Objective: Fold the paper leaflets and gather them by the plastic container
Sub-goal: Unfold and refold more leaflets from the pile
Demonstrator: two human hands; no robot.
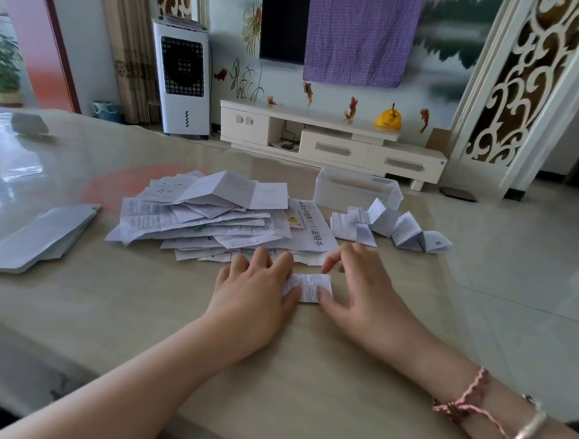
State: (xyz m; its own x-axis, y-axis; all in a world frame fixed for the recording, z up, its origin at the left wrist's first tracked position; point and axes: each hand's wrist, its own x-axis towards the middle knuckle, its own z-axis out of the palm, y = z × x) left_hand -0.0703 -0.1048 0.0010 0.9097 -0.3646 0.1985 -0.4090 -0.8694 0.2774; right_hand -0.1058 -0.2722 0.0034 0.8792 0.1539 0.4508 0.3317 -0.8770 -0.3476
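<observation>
Left hand (255, 285) hides the folded leaflet's (311, 287) left end
</observation>
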